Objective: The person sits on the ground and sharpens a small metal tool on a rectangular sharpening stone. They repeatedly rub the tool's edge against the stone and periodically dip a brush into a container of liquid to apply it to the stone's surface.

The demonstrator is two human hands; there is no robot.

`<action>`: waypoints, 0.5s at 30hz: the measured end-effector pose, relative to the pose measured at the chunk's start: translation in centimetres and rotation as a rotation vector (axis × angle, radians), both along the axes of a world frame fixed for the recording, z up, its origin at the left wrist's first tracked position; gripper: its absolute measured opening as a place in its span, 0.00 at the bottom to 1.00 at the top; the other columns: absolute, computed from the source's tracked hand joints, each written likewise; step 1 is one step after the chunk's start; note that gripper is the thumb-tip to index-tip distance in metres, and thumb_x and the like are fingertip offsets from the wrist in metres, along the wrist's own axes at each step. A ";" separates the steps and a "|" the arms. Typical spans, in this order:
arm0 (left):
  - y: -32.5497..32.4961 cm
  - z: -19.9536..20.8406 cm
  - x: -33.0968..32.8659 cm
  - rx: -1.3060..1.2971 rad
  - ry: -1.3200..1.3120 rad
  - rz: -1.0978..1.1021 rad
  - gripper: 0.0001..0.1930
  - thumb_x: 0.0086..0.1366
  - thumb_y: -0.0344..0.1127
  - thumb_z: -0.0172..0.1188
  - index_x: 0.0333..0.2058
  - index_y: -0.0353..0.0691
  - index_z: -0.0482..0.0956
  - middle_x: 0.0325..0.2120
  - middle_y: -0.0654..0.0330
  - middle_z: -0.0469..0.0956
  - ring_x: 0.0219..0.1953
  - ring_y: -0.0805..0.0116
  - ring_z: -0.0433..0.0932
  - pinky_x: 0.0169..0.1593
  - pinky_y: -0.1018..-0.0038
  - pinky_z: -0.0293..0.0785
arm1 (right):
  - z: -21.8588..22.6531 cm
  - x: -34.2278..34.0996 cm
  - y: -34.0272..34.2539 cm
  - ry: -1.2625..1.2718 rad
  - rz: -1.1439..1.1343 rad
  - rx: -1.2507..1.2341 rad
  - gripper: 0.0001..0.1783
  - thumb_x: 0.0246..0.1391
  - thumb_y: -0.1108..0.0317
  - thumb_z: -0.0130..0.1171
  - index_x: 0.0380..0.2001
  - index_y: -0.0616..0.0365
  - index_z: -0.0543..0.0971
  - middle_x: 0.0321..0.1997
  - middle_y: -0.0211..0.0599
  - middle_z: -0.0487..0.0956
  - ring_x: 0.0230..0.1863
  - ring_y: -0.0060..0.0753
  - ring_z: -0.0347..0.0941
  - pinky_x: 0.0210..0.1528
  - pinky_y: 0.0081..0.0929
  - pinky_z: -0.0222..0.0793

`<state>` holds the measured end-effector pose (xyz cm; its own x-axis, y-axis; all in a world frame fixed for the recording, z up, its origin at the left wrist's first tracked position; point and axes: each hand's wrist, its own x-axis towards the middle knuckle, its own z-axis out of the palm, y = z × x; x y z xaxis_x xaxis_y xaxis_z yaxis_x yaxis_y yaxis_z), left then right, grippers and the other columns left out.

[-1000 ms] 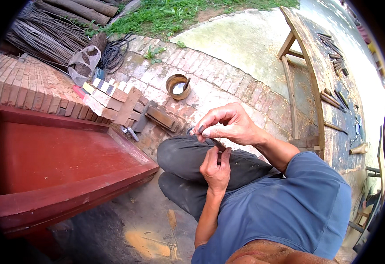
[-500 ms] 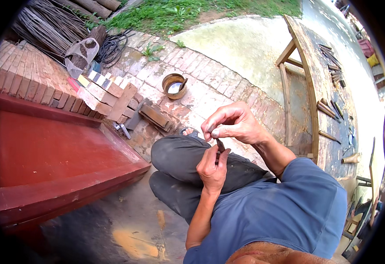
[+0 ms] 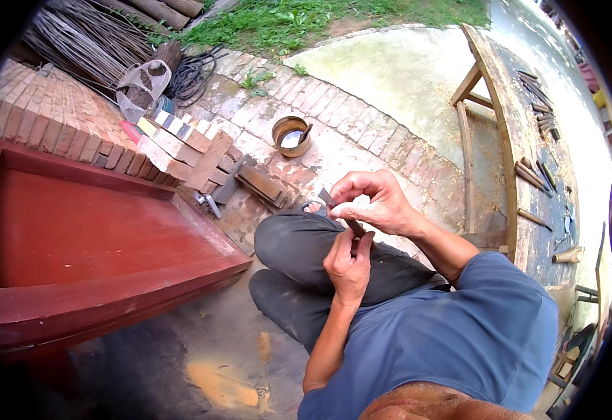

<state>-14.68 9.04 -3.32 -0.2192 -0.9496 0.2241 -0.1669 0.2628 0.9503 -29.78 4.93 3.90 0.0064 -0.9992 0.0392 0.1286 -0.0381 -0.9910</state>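
Observation:
A narrow, dark, flat blade slants between my hands above my knees. My left hand is closed, its thumb and fingers pinching the end nearer my body. Farther along the blade, my right hand is closed on it with thumb and curled fingers. The blade's squared far end pokes out past the right fingertips. Part of its length is hidden by the fingers, and whether it has a handle cannot be seen. Beneath my hands are my dark trousers.
A round bowl holding pale liquid and a stick-like handle stands ahead. Stone blocks and bricks lie left of it. A red wooden tray-like piece fills the left. To the right, a wooden workbench carries several chisel-like tools.
The blade's far end now shows beyond my right fingertips, where it was hidden before. My left hand keeps its pinch. The whole view has shifted slightly.

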 end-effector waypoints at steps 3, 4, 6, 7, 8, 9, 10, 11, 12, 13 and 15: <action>0.0 -0.1 -0.1 -0.025 -0.036 0.027 0.11 0.69 0.35 0.72 0.37 0.32 0.82 0.24 0.60 0.81 0.21 0.73 0.80 0.28 0.72 0.74 | 0.4 0.2 0.1 0.194 -0.053 -0.094 0.12 0.57 0.71 0.76 0.41 0.62 0.86 0.38 0.32 0.88 0.41 0.19 0.84 0.43 0.23 0.79; -0.1 -0.3 0.0 -0.026 -0.029 0.029 0.12 0.68 0.36 0.73 0.37 0.33 0.81 0.23 0.60 0.81 0.21 0.72 0.80 0.28 0.71 0.75 | 0.0 0.3 0.0 0.239 -0.068 -0.172 0.12 0.56 0.69 0.77 0.41 0.62 0.86 0.36 0.34 0.88 0.39 0.21 0.84 0.42 0.24 0.80; -0.1 -0.6 0.0 -0.018 -0.021 0.030 0.13 0.68 0.37 0.73 0.37 0.34 0.81 0.23 0.60 0.81 0.21 0.71 0.80 0.28 0.71 0.75 | 0.0 0.4 -0.1 0.230 -0.068 -0.218 0.11 0.54 0.71 0.78 0.39 0.61 0.87 0.34 0.32 0.87 0.35 0.18 0.82 0.36 0.22 0.77; -0.1 -0.7 -0.1 -0.013 -0.017 0.031 0.13 0.68 0.38 0.73 0.37 0.34 0.81 0.22 0.60 0.81 0.21 0.71 0.81 0.28 0.71 0.75 | 0.1 0.4 -0.1 0.227 -0.068 -0.241 0.11 0.53 0.72 0.78 0.38 0.61 0.87 0.33 0.31 0.87 0.32 0.16 0.81 0.34 0.21 0.75; 0.0 -0.7 0.0 -0.022 -0.024 0.035 0.13 0.68 0.38 0.73 0.37 0.34 0.81 0.22 0.60 0.81 0.21 0.71 0.81 0.29 0.71 0.75 | 0.1 0.4 -0.1 0.234 -0.065 -0.251 0.11 0.53 0.71 0.79 0.38 0.61 0.87 0.32 0.31 0.87 0.32 0.17 0.82 0.34 0.21 0.75; 0.0 -0.7 0.0 -0.030 -0.031 0.040 0.13 0.69 0.38 0.73 0.37 0.35 0.81 0.22 0.59 0.81 0.22 0.70 0.81 0.29 0.71 0.75 | 0.1 0.3 -0.1 0.241 -0.062 -0.261 0.11 0.52 0.70 0.79 0.37 0.60 0.87 0.32 0.31 0.87 0.32 0.18 0.83 0.34 0.21 0.75; 0.1 -0.7 0.0 -0.038 -0.038 0.044 0.13 0.69 0.39 0.73 0.37 0.35 0.81 0.22 0.59 0.81 0.22 0.70 0.81 0.29 0.71 0.75 | 0.1 0.3 0.0 0.249 -0.059 -0.270 0.11 0.52 0.70 0.80 0.37 0.60 0.88 0.31 0.32 0.87 0.32 0.19 0.83 0.34 0.21 0.75; 0.1 -0.8 0.0 -0.050 -0.051 0.046 0.13 0.69 0.39 0.72 0.37 0.35 0.81 0.22 0.59 0.81 0.22 0.69 0.81 0.29 0.70 0.75 | 0.2 0.2 0.0 0.256 -0.051 -0.290 0.11 0.52 0.69 0.80 0.36 0.59 0.88 0.31 0.32 0.87 0.32 0.20 0.84 0.34 0.22 0.76; 0.1 -0.9 0.0 -0.062 -0.065 0.048 0.13 0.69 0.39 0.72 0.37 0.36 0.81 0.22 0.59 0.81 0.22 0.69 0.81 0.29 0.70 0.75 | 0.3 0.1 0.1 0.263 -0.043 -0.310 0.11 0.52 0.69 0.80 0.36 0.59 0.88 0.31 0.32 0.87 0.32 0.21 0.84 0.35 0.22 0.76; 0.1 -1.1 0.1 -0.074 -0.078 0.050 0.13 0.69 0.39 0.72 0.37 0.36 0.81 0.23 0.59 0.81 0.22 0.68 0.81 0.30 0.70 0.75 | 0.4 0.0 0.1 0.270 -0.035 -0.329 0.11 0.52 0.68 0.80 0.35 0.58 0.88 0.31 0.32 0.88 0.32 0.22 0.85 0.35 0.22 0.76; -0.1 -1.2 0.0 -0.103 -0.083 0.050 0.13 0.70 0.39 0.71 0.38 0.36 0.80 0.23 0.59 0.81 0.23 0.67 0.81 0.30 0.69 0.75 | 0.3 -0.1 0.2 0.253 -0.017 -0.345 0.10 0.52 0.68 0.80 0.35 0.58 0.88 0.31 0.31 0.88 0.33 0.23 0.85 0.35 0.22 0.76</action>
<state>-14.64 8.94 -4.55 -0.1945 -0.9326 0.3041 -0.2590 0.3478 0.9011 -29.89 5.11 4.21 0.0425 -0.9280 0.3702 -0.1201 -0.3726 -0.9202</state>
